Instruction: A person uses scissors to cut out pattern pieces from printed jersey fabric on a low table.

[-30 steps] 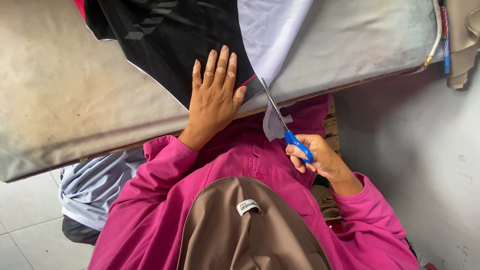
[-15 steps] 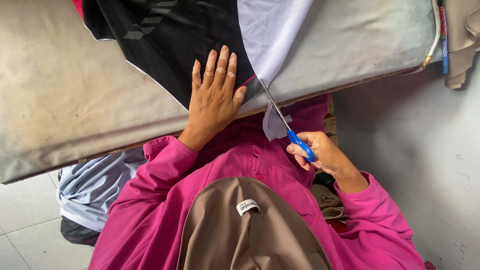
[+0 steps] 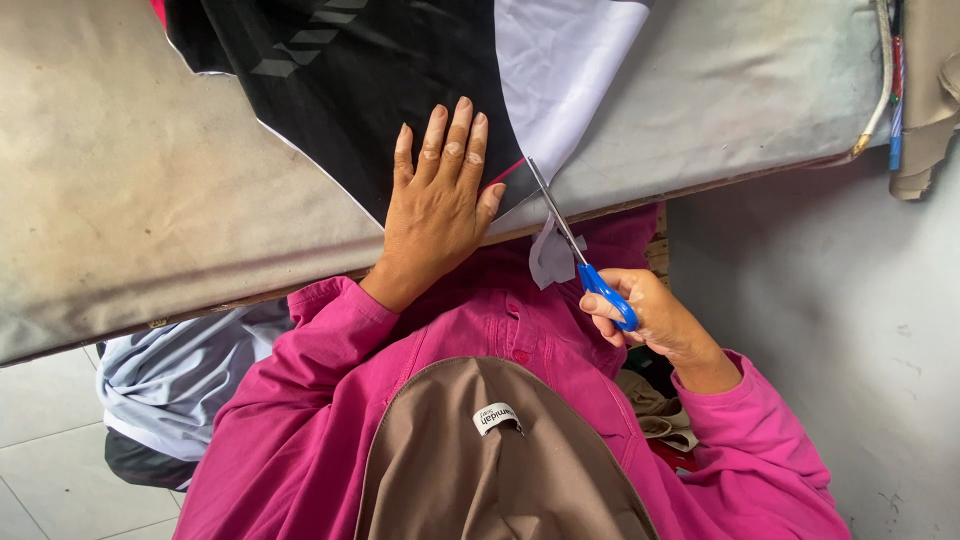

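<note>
The black and white fabric lies flat on a wide work table, its lower corner reaching the table's near edge. The left hand rests on the black part, palm down, 4 fingers spread forward and the thumb out toward the white panel. Just to its right, the scissors with blue handles cut into the white panel at the table edge; the blades look nearly closed, and a small white flap of cloth hangs below them. The right hand is closed around the blue handles, held just off the table edge.

The table is covered with a grey-beige sheet, stained and smudged in patches, and shows a thin wooden edge along the near side. At the far right, cords and a beige cloth hang off its end. Beneath the table on the left lies a bundle of pale grey fabric on a light tiled floor. To the right stands a pale grey wall, scuffed in places.
</note>
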